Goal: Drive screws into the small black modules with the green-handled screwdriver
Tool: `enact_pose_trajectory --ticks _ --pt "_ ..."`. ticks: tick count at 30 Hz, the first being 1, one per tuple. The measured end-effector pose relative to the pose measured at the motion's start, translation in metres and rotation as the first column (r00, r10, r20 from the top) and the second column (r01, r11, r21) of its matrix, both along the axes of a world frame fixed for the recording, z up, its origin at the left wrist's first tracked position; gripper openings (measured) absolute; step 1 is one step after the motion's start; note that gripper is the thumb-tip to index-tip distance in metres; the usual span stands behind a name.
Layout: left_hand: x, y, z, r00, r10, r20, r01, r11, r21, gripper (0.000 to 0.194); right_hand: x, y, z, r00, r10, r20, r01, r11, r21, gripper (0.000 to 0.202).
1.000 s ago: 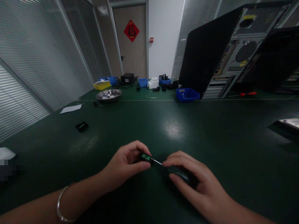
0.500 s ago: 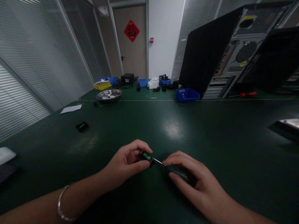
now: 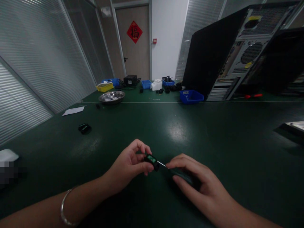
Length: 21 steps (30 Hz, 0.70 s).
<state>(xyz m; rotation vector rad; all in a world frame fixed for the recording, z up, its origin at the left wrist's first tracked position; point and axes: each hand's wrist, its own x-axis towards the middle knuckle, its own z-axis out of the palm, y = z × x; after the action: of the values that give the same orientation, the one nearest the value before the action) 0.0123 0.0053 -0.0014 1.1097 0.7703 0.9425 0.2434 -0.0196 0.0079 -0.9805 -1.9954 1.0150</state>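
Observation:
Between the thumb and fingers of my left hand (image 3: 133, 161) is a small black module with a green circuit board (image 3: 151, 158). My right hand (image 3: 194, 180) is wrapped around the dark handle of a screwdriver (image 3: 182, 174). The screwdriver's thin metal shaft points left and its tip meets the right end of the module. Exactly where the tip sits on the module is too small to tell. Both hands are low over the dark green table (image 3: 147, 126).
Another small black part (image 3: 84, 128) lies to the left, near a white paper (image 3: 73, 110). Farther back are a metal bowl (image 3: 111, 97), a yellow tray (image 3: 104, 87), a blue bin (image 3: 191, 97) and a white plastic housing (image 3: 156, 85). A computer tower (image 3: 213, 50) stands at right.
My left hand's fingers have shifted on the module, and the module has turned a little, showing more of its board. My right hand still grips the screwdriver, nearly in place.

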Motion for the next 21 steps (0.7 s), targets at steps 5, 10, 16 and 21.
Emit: enact_pose_trajectory --ticks 5,10,16,21 --pt "-0.0001 0.0007 -0.0016 1.0 -0.01 0.009 0.009 1.0 0.027 0.035 0.0003 -0.0001 0.0012 1.0 0.011 0.006 -0.01 1.0 -0.018 0.023" --pt "-0.0009 -0.001 0.0002 0.999 -0.037 0.008 0.037 0.999 0.033 0.028 0.0 -0.0004 -0.0005 1.0 -0.006 -0.011 0.006 1.0 -0.009 0.024" --pt "-0.0025 -0.0014 -0.0028 0.996 -0.063 0.065 0.061 0.997 0.037 0.025 0.0001 -0.001 0.0015 1.0 -0.002 0.008 0.002 0.999 -0.036 0.021" --pt "-0.0064 -0.0009 -0.0067 0.996 -0.074 0.047 0.072 0.996 0.048 0.024 0.0007 -0.0006 0.0002 1.0 -0.003 0.009 0.003 0.999 -0.04 0.018"
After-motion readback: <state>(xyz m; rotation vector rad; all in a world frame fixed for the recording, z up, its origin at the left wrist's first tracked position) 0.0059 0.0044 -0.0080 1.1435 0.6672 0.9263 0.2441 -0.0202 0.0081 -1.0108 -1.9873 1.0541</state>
